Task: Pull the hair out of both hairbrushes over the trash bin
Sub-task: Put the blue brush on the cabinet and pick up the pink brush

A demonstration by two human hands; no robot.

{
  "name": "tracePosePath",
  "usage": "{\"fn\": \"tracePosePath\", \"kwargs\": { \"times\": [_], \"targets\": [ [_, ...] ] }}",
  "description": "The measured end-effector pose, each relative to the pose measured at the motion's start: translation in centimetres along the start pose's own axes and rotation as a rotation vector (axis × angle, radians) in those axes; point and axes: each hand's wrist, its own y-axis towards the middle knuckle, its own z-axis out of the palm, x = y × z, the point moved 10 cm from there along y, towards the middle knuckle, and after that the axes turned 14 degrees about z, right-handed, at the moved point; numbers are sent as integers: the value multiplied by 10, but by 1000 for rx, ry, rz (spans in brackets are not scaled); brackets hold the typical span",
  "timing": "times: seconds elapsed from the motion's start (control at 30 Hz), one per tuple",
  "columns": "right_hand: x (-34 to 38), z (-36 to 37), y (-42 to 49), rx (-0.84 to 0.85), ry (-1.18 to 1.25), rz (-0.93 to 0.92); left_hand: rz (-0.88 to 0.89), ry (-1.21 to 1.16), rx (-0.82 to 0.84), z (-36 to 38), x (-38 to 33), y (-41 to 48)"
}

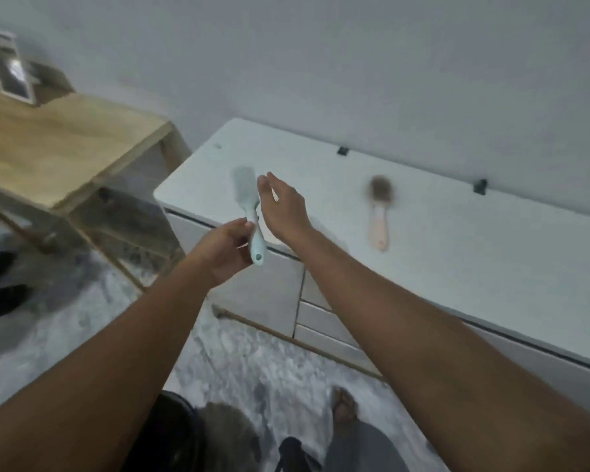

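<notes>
Against a bare grey wall, a white cabinet [440, 253] holds a pink hairbrush [379, 212] whose bristles look matted with hair. In front of it, a person's left hand [223, 252] grips the handle of a pale blue hairbrush [249, 206], while the right hand [283, 207] hangs loosely open beside the head. A dark bin [179, 434] sits at their feet; lowering the brush over it and pinching hair near the bristle roots would likely serve best.

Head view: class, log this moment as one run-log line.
left hand: holds blue hairbrush by handle | right hand: open, at brush head | pink hairbrush: on white cabinet, hair in bristles
</notes>
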Motion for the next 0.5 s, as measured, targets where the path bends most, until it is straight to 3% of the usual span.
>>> {"fn": "tracePosePath", "kwargs": {
  "times": [0.2,0.37,0.5],
  "targets": [
    [-57,-151,22,-234,55,112,-66,76,223,152,20,44],
    [-119,-245,29,-419,50,215,-153,154,312,247,61,68],
    [-173,-284,35,-477,53,321,-203,298,290,290,98,88]
  ]
}}
